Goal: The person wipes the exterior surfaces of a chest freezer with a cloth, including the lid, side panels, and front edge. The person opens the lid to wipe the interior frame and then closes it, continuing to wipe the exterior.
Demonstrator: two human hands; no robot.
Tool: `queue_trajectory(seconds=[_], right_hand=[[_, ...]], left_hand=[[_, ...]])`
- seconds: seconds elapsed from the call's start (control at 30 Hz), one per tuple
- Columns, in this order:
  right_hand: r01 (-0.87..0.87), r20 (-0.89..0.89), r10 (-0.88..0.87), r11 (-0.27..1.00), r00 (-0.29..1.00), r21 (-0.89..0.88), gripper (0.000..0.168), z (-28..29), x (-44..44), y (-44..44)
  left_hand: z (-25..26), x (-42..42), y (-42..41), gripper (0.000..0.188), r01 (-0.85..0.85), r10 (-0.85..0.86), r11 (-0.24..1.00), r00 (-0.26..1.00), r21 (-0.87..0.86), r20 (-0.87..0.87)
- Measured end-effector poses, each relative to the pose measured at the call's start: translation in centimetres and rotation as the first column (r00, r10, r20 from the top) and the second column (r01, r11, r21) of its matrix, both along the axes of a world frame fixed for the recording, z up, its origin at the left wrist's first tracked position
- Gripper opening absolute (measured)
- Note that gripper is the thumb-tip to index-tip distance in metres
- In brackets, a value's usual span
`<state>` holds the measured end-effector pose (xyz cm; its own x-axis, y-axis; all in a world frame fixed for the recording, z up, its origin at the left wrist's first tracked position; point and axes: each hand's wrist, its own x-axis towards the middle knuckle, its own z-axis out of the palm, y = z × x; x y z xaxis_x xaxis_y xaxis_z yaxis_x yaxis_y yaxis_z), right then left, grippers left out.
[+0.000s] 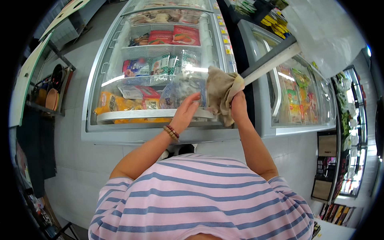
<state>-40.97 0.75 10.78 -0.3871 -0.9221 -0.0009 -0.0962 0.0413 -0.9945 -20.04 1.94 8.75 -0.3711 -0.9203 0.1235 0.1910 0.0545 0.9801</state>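
Observation:
A beige-brown cloth (220, 90) hangs bunched in my right hand (239, 105), over the right edge of a chest freezer (111, 136). My left hand (186, 112) is held above the freezer's glass lid, near its white front handle (138, 115), fingers extended and nothing in it. Whether it touches the glass I cannot tell. Under the glass lie yellow bags (112, 102), a blue-patterned clear bag (169, 94), green-and-white packets (162, 64) and red packets (186, 35), parted by wire dividers (150, 80).
A second glass-topped freezer (295, 130) stands to the right. Between the two, a grey-and-white bar (271, 61) slants up towards a translucent plastic sheet (327, 36). Price tags (225, 40) line the first freezer's right rim. At the left is a shelf with pans (58, 75).

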Motion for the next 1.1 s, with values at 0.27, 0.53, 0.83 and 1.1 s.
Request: queue_trajectory(seconds=[0.27,0.53,0.83,1.1], right_hand=[[0.11,-0.38,-0.093,0.994,0.92,0.024,0.022,6.2,-5.1,5.3],[-0.174,-0.935,0.291,0.95,0.201,0.258,0.048,-3.0,-5.9,11.7],[-0.185,-0.909,0.365,0.926,0.201,0.33,0.048,-3.7,-7.4,7.1],[-0.125,-0.759,0.079,0.992,0.647,-0.004,0.032,-0.3,-9.8,1.7]], left_hand=[[-0.1,1.5,-1.3,0.033,0.019,0.195,0.851,0.917,-0.524,0.349],[-2.1,6.4,-1.4,0.032,0.141,0.365,0.729,0.748,-0.67,0.555],[-3.7,7.3,1.1,0.038,0.161,0.405,0.78,0.607,-0.605,0.684],[-4.1,7.3,1.2,0.046,0.207,0.417,0.758,0.576,-0.619,0.703]])
